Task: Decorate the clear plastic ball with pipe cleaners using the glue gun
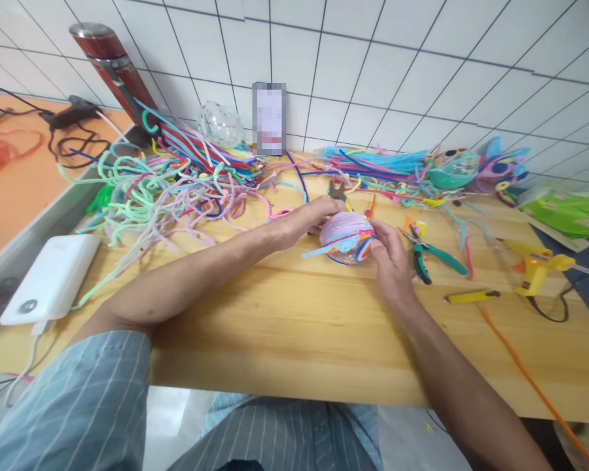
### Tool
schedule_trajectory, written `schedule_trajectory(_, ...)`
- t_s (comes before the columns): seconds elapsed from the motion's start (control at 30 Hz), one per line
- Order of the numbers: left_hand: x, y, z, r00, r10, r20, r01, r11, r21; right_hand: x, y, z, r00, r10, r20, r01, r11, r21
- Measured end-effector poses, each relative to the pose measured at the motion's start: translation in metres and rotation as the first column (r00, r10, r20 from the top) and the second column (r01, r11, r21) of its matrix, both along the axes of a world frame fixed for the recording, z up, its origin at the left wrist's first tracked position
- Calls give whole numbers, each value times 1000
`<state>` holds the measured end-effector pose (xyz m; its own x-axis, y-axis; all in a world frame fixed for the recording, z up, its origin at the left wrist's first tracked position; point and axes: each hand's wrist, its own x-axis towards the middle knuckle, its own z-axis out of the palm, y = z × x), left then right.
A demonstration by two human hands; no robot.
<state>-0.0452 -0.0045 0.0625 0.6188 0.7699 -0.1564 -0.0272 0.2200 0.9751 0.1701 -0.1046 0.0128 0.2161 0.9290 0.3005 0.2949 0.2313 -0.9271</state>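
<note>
Nearest, at eight o'clock from the wrapped ball (twelve lying toward the tiled wall), is a striped sleeve at the edge of the wooden table. An orange stem runs between four and five o'clock; a yellow cutter lies near four. A white power bank, cable attached, rests just short of nine; a yellow glue gun lies just past three, beyond green-handled pliers. The ball is over the table, between the two hands. Its top is wound in lilac, with blue, pink and orange strips across the side and a clear lower part. The right hand, between three and four, clasps it, thumb on the near side and fingers behind. The left hand, near ten, reaches to its far side; the fingertips are partly hidden, so the grip cannot be told. Farther off, a tangle of pastel stems spreads between nine and ten, and a blue bundle lies at one. Against the wall, a phone stands at eleven and a red flask leans at ten.
</note>
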Motion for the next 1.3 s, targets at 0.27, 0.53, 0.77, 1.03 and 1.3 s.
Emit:
schedule_trajectory(0.27,-3,0,14,987,-12,161,24,997,-70,11,5,16,844,-30,-535,-107,969,-224)
schedule_trajectory(0.53,5,-17,2,938,-219,270,189,973,132,6,-4,30,674,-36,-738,-264,921,-286)
schedule_trajectory(0.77,11,-21,-22,941,-191,278,168,980,103,2,-3,25,720,-68,-690,-209,928,-310)
schedule_trajectory(1.03,13,-25,-27,943,-225,246,158,951,264,-1,2,24,730,-168,-662,-148,907,-393)
schedule_trajectory(1.3,11,-31,-18,941,-181,287,129,973,192,-2,0,26,759,-127,-639,-115,939,-324)
